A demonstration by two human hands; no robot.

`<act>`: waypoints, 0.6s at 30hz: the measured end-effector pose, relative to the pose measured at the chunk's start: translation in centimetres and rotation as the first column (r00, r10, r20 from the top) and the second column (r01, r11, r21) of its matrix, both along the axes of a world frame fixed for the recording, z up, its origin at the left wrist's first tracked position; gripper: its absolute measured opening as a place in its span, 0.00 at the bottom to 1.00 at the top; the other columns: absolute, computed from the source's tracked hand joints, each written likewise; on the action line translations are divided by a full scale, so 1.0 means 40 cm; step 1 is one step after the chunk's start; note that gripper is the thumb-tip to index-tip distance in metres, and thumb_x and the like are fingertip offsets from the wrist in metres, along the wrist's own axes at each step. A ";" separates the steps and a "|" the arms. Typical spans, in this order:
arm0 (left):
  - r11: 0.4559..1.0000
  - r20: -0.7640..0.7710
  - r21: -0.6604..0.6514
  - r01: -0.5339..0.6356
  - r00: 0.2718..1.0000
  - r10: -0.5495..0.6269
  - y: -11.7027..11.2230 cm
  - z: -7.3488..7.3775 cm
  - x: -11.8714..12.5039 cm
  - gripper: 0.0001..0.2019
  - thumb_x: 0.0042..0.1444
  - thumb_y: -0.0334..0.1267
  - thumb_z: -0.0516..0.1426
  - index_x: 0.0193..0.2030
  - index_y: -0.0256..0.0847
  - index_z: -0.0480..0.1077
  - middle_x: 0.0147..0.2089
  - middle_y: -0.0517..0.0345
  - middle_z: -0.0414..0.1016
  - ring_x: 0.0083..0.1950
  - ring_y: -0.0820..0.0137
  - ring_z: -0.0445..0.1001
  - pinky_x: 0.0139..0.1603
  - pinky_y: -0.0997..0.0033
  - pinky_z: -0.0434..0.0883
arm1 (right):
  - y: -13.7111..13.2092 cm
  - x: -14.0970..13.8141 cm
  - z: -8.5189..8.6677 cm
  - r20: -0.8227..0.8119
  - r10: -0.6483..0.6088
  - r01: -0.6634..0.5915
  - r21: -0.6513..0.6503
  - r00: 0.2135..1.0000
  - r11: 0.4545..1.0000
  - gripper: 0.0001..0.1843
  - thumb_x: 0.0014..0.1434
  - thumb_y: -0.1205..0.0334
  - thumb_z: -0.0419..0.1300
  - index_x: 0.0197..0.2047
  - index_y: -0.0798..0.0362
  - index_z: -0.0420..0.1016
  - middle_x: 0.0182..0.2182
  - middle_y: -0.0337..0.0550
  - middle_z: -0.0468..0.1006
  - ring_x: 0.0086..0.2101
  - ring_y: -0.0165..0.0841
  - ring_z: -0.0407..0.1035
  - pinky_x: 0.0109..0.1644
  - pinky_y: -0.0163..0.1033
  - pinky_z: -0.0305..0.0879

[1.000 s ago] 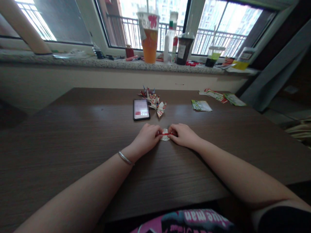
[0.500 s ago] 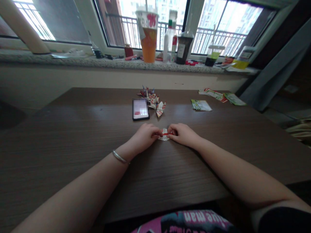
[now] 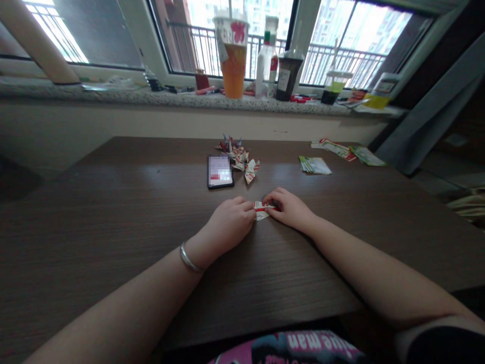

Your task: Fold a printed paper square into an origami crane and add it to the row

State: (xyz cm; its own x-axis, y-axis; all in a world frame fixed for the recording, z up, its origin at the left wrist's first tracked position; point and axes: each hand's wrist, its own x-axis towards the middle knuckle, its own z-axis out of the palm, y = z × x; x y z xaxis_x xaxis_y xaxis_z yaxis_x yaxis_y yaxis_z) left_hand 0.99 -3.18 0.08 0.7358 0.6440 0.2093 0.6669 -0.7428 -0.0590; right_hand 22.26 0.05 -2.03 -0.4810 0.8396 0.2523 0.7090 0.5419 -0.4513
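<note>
A small folded piece of red-and-white paper (image 3: 262,210) lies on the dark wooden table (image 3: 113,212), between my two hands. My left hand (image 3: 229,226) is curled, its fingertips pinching the paper's left edge; a silver bangle sits on that wrist. My right hand (image 3: 288,208) is curled too, with fingers pressed on the paper's right side. Behind them lies a pile of several finished folded paper shapes (image 3: 238,155) and a phone (image 3: 220,171) with its screen up.
Stacks of printed paper slips (image 3: 314,165) and more leaflets (image 3: 347,151) lie at the table's far right. The stone windowsill (image 3: 113,96) holds drink cups (image 3: 233,55), a bottle (image 3: 266,60), and small clutter. A grey curtain (image 3: 428,108) hangs at right.
My left hand has slid back toward me and a little right, still on the paper. My right hand's fingers have shifted slightly over the paper's right side.
</note>
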 end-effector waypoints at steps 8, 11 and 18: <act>0.999 -0.039 0.039 -0.021 0.999 0.023 -0.027 0.003 0.010 0.11 0.62 0.33 0.53 0.49 0.42 0.72 0.45 0.53 0.74 0.43 0.63 0.69 0.43 0.63 0.67 | -0.015 -0.005 0.009 0.088 -0.035 0.036 -0.001 0.995 0.999 0.10 0.59 0.58 0.59 0.44 0.49 0.75 0.41 0.42 0.73 0.37 0.31 0.69 0.42 0.35 0.64; 0.999 -0.060 0.038 -0.014 0.998 0.016 -0.034 0.008 0.017 0.11 0.62 0.33 0.52 0.48 0.39 0.73 0.46 0.51 0.73 0.45 0.62 0.69 0.43 0.62 0.67 | -0.018 -0.008 0.016 0.134 -0.054 0.054 0.005 0.989 0.999 0.13 0.60 0.58 0.58 0.48 0.48 0.75 0.41 0.42 0.73 0.38 0.31 0.70 0.42 0.35 0.64; 1.000 -0.067 0.003 -0.023 0.997 0.023 -0.042 0.017 0.019 0.12 0.61 0.33 0.52 0.50 0.38 0.72 0.46 0.50 0.75 0.45 0.61 0.69 0.43 0.61 0.69 | -0.027 -0.007 0.031 0.245 -0.069 0.056 0.058 0.967 0.997 0.16 0.62 0.54 0.55 0.50 0.44 0.78 0.40 0.42 0.74 0.36 0.32 0.70 0.38 0.35 0.62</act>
